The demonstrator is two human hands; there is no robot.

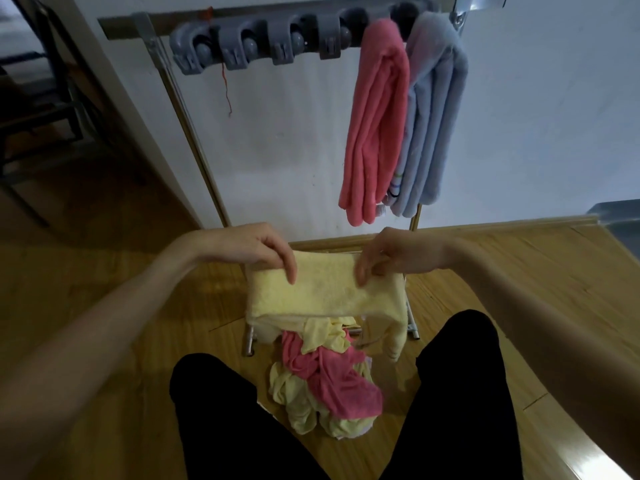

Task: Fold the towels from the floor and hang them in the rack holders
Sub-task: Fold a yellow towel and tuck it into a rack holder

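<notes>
- Above the floor pile (325,382), left hand (256,249) and right hand (391,254) each pinch the folded yellow towel (322,292)
- Rack holders (277,39): pink towel (377,133) and blue towel (433,123) hang in the rightmost two

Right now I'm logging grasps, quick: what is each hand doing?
Left hand: pinching the yellow towel's top edge.
Right hand: pinching the same towel's top edge.

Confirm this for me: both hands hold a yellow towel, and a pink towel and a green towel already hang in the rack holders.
Not quite. The head view shows both hands, left and right, holding the yellow towel, and the pink towel hangs in the rack holders, but its neighbour is a light blue towel, not green.
</notes>
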